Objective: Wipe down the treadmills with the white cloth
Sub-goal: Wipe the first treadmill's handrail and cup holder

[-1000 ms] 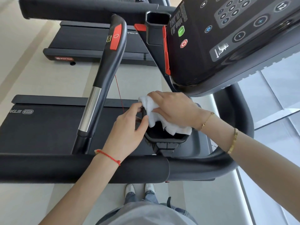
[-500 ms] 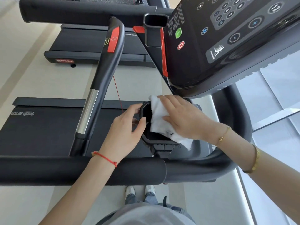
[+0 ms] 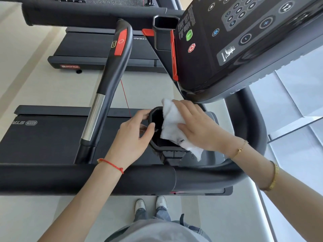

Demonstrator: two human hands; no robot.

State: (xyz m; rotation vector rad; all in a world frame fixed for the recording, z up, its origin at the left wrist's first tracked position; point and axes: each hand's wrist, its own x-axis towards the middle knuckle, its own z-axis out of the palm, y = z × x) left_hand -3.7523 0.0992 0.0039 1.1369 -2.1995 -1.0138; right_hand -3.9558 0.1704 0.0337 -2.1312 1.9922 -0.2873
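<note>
The white cloth (image 3: 172, 126) lies over the right rim of the black cup holder (image 3: 153, 145) on the treadmill (image 3: 52, 137), below the console (image 3: 244, 49). My right hand (image 3: 197, 126) presses it with flat fingers, and my left hand (image 3: 132, 137) grips the holder's left rim.

From my feed the white cloth (image 3: 172, 123) looks fluffy, like terry. The cup holder (image 3: 157, 145) is matt black plastic, the console (image 3: 244, 46) glossy, and the handrail (image 3: 111, 75) has a shiny brushed-metal band.
</note>
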